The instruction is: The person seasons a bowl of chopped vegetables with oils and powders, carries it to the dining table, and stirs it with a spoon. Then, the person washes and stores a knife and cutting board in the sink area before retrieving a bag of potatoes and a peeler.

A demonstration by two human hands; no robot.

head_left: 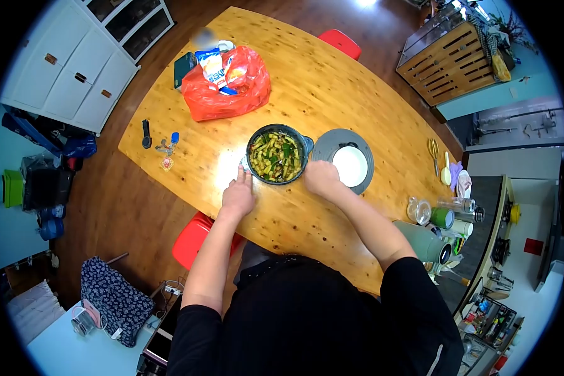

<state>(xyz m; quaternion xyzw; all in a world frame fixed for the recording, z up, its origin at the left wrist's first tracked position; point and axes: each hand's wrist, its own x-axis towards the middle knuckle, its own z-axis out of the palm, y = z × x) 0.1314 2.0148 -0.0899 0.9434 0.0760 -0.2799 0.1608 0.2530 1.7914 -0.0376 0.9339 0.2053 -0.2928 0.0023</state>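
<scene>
A dark round bowl (254,173) on the wooden table holds chopped green vegetables (276,155). My left hand (239,195) is at its lower left side with fingers stretched forward. Beside those fingertips, a small whitish thing (245,164) shows at the bowl's edge. To the right of the bowl, my right hand (323,179) is closed like a fist, and whatever it may hold is hidden. Just beyond that hand lies a grey round mat (323,147) with a white plate (350,167) on it.
A red plastic bag (200,103) with packets stands at the far left of the wooden table (307,81). A watch (146,134) lies near the left edge. Jars (418,210) and a large greenish bottle (423,241) crowd the right side. Red stools (191,241) stand around the table.
</scene>
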